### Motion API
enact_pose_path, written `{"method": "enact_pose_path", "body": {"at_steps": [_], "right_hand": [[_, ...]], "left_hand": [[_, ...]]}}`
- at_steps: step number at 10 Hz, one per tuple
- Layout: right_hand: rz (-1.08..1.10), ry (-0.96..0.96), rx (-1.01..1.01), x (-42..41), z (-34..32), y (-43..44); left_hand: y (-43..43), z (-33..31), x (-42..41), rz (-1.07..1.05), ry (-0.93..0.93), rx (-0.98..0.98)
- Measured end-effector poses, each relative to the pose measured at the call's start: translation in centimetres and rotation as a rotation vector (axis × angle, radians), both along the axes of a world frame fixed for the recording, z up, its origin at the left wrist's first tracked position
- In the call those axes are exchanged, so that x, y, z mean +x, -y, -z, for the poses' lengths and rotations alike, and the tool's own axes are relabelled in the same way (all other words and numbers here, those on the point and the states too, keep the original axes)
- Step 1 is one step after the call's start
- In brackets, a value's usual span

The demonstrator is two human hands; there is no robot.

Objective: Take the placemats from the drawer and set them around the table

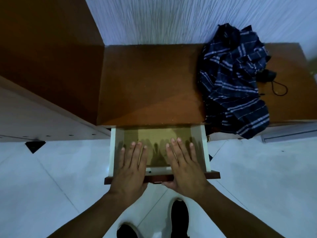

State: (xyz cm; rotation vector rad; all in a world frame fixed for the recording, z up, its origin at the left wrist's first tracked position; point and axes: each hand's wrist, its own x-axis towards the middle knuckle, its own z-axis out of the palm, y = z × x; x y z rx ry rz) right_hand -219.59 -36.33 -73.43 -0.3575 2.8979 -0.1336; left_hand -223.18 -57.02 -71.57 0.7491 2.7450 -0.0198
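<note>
A white-walled drawer [113,152] with a dark wooden front stands pulled out from under a brown countertop. Inside lies a flat olive-yellow placemat [156,136] that fills the drawer floor. My left hand [132,167] reaches over the drawer front with fingers spread, flat above the left part of the mat. My right hand [183,165] does the same over the right part, its thumb hanging by the drawer front. Neither hand grips anything. Whether the palms touch the mat is unclear.
A dark blue striped umbrella [235,79] lies folded on the brown countertop [151,83] to the right, hanging over its edge. A tall brown cabinet side [48,57] stands at the left. My black shoes [179,215] stand on the white tiled floor.
</note>
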Motion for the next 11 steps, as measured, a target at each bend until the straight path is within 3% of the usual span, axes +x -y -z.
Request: {"method": "enact_pose_path", "body": {"at_steps": [4,7,9,11], "right_hand": [[0.129,-0.103,0.075,-10.3,-0.3,-0.7],[0.163,-0.247,0.057,-12.2,0.8,-1.0],[0.182,-0.178,0.032,-12.2,-0.5,-0.9],[0.153,0.153,-0.048,-12.4,-5.9,-1.4]], "left_hand": [[-1.6,0.1,-10.3,-0.2,-0.128,0.007],[-1.9,0.4,-13.3,-0.239,-0.219,0.041],[-2.2,0.0,-13.2,-0.252,-0.19,0.011],[-2.1,-5.1,-11.1,-0.302,0.024,0.028]]}}
